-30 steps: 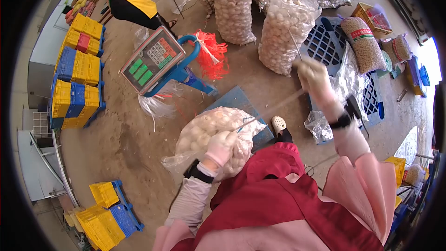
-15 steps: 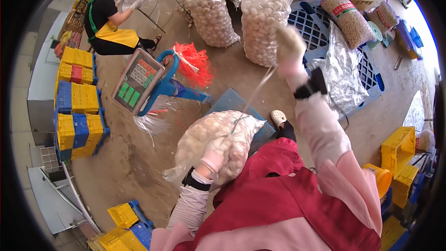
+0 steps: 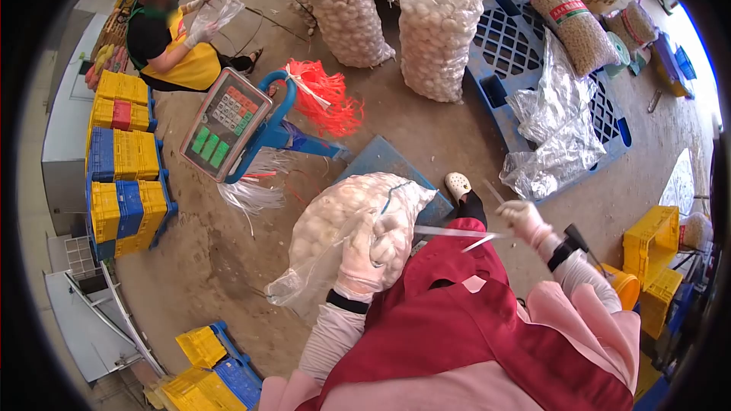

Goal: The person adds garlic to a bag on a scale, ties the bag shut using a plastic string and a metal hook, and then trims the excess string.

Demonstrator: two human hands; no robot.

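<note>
A clear plastic bag full of pale round pieces [image 3: 335,209] leans in front of my lap, beside the blue scale platform [image 3: 396,164]. My gloved left hand [image 3: 361,262] grips the bag's plastic at its near side. Out to the right, above my red apron [image 3: 449,327], my gloved right hand [image 3: 525,221] is closed on a white strip [image 3: 457,233], which stretches left toward the bag. A blue line runs across the bag's top right part.
The scale display [image 3: 227,123] and red strips [image 3: 324,99] stand ahead. A co-worker [image 3: 175,38] sits at upper left holding clear plastic. Filled bags [image 3: 438,38], a blue pallet [image 3: 499,110], yellow crates [image 3: 647,247] and stacked crates [image 3: 137,156] surround the floor.
My right hand has come down and back from high ahead to beside my lap, with the strip now lower. The co-worker has leaned forward. My left hand still grips the bag.
</note>
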